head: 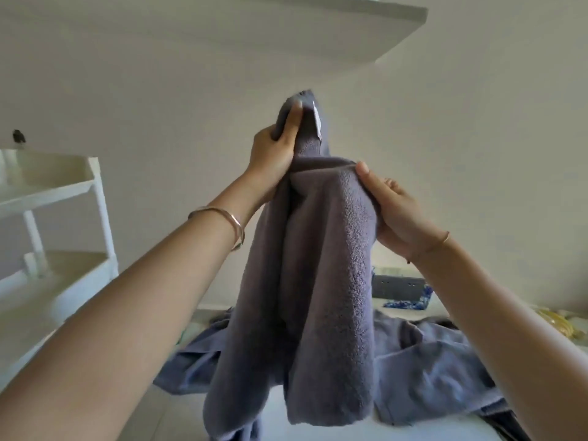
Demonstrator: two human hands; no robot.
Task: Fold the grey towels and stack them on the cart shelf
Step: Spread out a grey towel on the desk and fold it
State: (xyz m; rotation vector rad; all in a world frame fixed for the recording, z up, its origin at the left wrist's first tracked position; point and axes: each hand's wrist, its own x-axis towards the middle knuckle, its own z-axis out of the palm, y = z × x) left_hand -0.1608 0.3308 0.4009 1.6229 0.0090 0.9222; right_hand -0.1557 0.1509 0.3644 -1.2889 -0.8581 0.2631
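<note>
Grey terry: one towel (321,281) hangs lifted in front of the camera, held by two hands. The left hand (273,154) grips its bunched top corner, fingers (294,119) curled round the cloth beside a white label (316,122). Lower down, the right hand (394,211) pinches a folded edge between thumb and fingers. Each wrist has one bangle: a broad one (222,224) on the left, a thin one (442,240) on the right.

Below lies a rumpled heap of grey towels (429,361) on a white worktop (318,421). I cannot count them, as the hanging towel covers part of the heap.

At the left stands one white cart (101,218) with at least two shelves, cut off by the frame edge. At the worktop's far side are a grey box (397,286), something blue-patterned (410,302) and something yellow (560,323), all too blurred to name. Behind is a plain pale wall with one wall shelf (318,27) high up.
</note>
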